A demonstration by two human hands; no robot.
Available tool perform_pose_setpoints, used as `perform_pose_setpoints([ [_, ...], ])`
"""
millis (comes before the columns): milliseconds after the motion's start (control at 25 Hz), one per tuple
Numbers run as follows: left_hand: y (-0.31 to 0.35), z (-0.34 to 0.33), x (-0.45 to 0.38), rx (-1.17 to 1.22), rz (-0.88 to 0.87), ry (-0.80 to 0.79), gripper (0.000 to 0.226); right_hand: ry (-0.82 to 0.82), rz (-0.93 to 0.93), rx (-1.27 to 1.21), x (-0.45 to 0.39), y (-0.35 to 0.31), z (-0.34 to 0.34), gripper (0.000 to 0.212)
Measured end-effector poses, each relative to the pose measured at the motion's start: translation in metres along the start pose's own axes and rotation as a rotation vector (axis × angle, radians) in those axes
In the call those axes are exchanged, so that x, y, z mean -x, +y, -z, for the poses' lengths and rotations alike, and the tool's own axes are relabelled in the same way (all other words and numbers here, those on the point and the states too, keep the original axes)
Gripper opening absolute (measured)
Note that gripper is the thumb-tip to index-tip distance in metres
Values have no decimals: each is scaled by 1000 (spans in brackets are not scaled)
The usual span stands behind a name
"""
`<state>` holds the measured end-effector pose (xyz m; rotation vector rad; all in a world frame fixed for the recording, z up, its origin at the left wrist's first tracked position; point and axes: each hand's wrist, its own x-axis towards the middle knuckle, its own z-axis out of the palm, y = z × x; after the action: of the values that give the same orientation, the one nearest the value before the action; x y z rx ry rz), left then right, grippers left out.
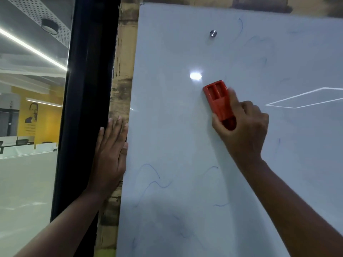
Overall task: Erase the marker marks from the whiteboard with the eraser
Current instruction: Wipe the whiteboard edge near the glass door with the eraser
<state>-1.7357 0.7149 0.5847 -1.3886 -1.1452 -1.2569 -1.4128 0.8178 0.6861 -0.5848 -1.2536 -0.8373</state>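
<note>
A right hand [241, 127] clamps a red eraser [220, 102] flat against the whiteboard [176, 127] mid-board, while the left hand [111, 154] lies open at its edge — firm, overlapping strokes would best clear the faint blue marks [154, 179] below.

The whiteboard [176, 127] carries a red eraser [220, 102] pressed flat, below-right of the metal stud [213, 33]; faint blue marks [154, 180] lie lower-left.

We've got the red eraser [220, 103] gripped in our right hand [243, 128], pressed flat on the whiteboard [185, 127]. Left hand [111, 154] rests open at the board's left edge, and faint blue marks [154, 180] sit lower down.
</note>
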Motion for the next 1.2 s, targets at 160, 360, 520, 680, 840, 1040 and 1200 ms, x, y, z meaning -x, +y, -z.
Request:
perform_pose_setpoints([
  [160,1,-1,8,9,13,-3,53,-62,-116,-135,18,-34,0,60],
  [360,1,1,23,19,20,-23,54,-284,299,-297,105,-103,12,54],
  [520,3,3,38,24,42,-57,55,-402,504,-311,158,-109,29,50],
  [680,3,3,50,32,38,-61,55,-372,402,-267,131,-92,28,55],
  [840,4,1,62,29,53,-59,55,-282,121,-223,100,-58,31,61],
  [1040,3,-1,75,12,49,-59,56,-339,25,-317,134,-95,34,63],
  [1200,4,1,76,12,50,-69,56,-521,334,-325,204,-130,47,52],
])
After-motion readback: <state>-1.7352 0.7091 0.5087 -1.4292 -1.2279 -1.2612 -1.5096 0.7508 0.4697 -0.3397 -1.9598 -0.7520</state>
